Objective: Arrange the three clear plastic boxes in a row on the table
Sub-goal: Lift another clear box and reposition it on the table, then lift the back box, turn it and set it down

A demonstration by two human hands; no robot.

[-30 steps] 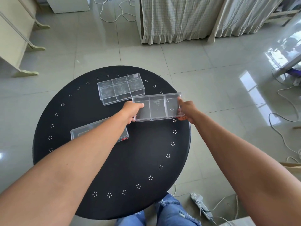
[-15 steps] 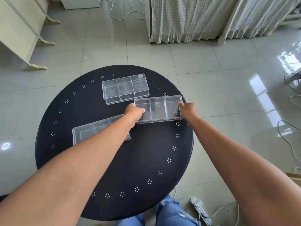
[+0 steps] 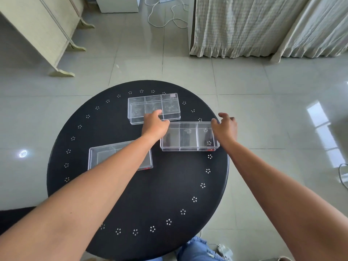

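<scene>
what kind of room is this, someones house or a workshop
Most likely a room in a home, not a workshop: glossy tiled floor, gathered fabric curtains, cream furniture with curved feet, and a small round black table holding three clear boxes.

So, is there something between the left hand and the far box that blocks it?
Nothing visible blocks it. The left hand is already at the near edge of the far box; whether it touches is unclear. The right box lies beside the hand.
</scene>
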